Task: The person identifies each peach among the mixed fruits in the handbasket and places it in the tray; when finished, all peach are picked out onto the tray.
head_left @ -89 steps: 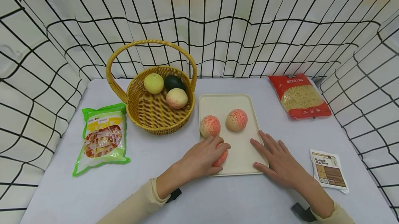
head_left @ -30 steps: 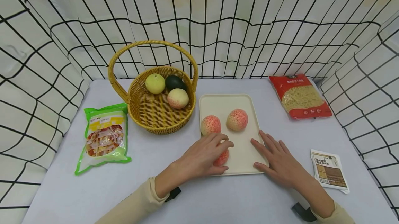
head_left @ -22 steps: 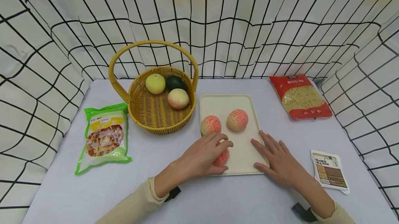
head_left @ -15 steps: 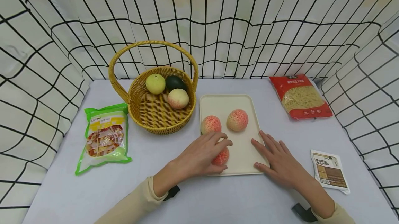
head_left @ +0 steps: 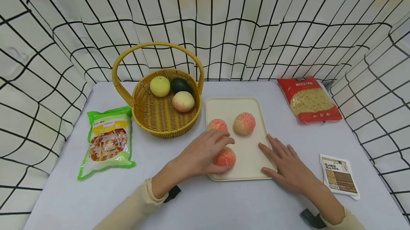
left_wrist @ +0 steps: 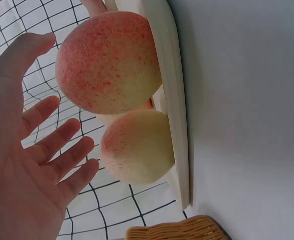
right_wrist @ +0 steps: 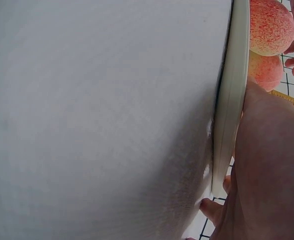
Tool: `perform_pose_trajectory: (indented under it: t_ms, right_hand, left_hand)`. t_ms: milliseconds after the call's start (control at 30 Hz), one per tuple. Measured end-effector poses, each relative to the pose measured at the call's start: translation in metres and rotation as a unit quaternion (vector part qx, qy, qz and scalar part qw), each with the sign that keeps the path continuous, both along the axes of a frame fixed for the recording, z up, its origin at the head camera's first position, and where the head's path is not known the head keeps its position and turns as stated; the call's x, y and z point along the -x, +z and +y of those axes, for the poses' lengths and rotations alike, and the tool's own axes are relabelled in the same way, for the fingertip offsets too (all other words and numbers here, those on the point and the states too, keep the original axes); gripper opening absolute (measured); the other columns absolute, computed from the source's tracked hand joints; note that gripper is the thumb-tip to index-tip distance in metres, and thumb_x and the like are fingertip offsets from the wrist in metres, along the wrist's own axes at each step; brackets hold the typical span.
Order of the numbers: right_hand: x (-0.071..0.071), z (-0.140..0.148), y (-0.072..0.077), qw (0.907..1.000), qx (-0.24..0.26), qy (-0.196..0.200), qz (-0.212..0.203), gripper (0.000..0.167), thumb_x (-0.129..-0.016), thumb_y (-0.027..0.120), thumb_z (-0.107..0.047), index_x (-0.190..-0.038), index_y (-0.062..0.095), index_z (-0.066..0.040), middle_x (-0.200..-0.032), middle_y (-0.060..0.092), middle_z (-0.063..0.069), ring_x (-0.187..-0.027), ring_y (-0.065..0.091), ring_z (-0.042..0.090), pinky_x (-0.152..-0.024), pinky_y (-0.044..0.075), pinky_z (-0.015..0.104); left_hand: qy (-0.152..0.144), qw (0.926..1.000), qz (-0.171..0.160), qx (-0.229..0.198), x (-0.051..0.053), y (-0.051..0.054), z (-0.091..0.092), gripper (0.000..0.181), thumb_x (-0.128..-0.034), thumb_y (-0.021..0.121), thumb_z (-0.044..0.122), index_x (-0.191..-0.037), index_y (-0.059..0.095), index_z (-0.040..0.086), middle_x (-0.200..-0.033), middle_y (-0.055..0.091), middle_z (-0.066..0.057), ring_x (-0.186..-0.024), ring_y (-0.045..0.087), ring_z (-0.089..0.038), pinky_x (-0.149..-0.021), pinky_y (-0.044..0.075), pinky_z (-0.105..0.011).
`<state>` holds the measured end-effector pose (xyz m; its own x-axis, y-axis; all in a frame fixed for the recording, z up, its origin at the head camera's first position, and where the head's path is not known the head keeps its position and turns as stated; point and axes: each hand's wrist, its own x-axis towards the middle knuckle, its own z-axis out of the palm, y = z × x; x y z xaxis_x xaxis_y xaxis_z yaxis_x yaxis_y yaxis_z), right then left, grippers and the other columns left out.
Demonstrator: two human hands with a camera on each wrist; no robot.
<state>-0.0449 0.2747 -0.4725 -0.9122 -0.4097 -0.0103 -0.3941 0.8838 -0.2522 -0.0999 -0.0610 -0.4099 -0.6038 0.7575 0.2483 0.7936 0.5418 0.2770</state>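
My left hand point(head_left: 203, 153) is held over the near left of a cream tray point(head_left: 250, 166), beside a pink-speckled peach point(head_left: 225, 157). In the left wrist view the fingers are spread, with a gap between them and that peach point(left_wrist: 109, 62). A second peach point(head_left: 217, 125) sits just behind, partly covered by the fingers in the head view. Farther right on the tray lies a third peach point(head_left: 244, 123). My right hand point(head_left: 286, 166) rests flat at the tray's right edge, fingers straight, fingertips touching the rim.
A wicker basket point(head_left: 160, 128) with a tall handle holds a yellow-green fruit point(head_left: 159, 86), a dark green avocado-like fruit point(head_left: 180, 85) and a pale peach point(head_left: 183, 101). A green food bag point(head_left: 107, 143) lies left, a red pasta bag point(head_left: 309, 99) back right, a small white-brown packet point(head_left: 339, 176) right.
My left hand has loosened from around the near peach and drawn back slightly left, uncovering more of it. The peaches stay in place on the tray. My right hand has not moved.
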Motion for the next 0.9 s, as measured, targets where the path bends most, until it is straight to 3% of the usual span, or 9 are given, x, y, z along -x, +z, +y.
perform_pose_trajectory:
  t_ms: [300, 567, 900]
  right_hand:
    - [0.000, 0.000, 0.000, 1.0000, 0.004, 0.001, 0.000, 0.078, -0.100, 0.064, -0.056, -0.168, 0.033, -0.031, -0.179, 0.020, 0.011, -0.161, 0.028, 0.042, -0.121, 0.029, 0.076]
    - [0.000, 0.000, -0.001, 1.0000, 0.003, 0.001, 0.001, 0.078, -0.101, 0.064, -0.056, -0.168, 0.033, -0.032, -0.179, 0.020, 0.010, -0.161, 0.028, 0.042, -0.121, 0.029, 0.076]
    - [0.000, 0.002, -0.003, 1.0000, 0.007, -0.001, 0.001, 0.079, -0.100, 0.065, -0.056, -0.168, 0.032, -0.032, -0.180, 0.019, 0.010, -0.161, 0.027, 0.042, -0.121, 0.027, 0.076]
  left_hand:
    - [0.015, 0.9996, -0.001, -0.024, 0.012, 0.012, -0.015, 0.066, -0.0826, 0.089, 0.045, -0.136, 0.062, 0.018, -0.142, 0.060, -0.003, -0.131, 0.058, -0.024, -0.110, 0.052, -0.041]
    - [0.067, 0.9971, 0.019, -0.032, 0.031, 0.026, -0.035, 0.068, -0.0834, 0.089, 0.044, -0.139, 0.062, 0.017, -0.144, 0.061, -0.008, -0.136, 0.058, -0.029, -0.114, 0.052, -0.049]
    - [0.101, 0.9932, 0.028, -0.051, 0.054, 0.035, -0.060, 0.065, -0.0853, 0.089, 0.037, -0.138, 0.062, 0.011, -0.144, 0.060, -0.012, -0.137, 0.056, -0.032, -0.115, 0.049, -0.050]
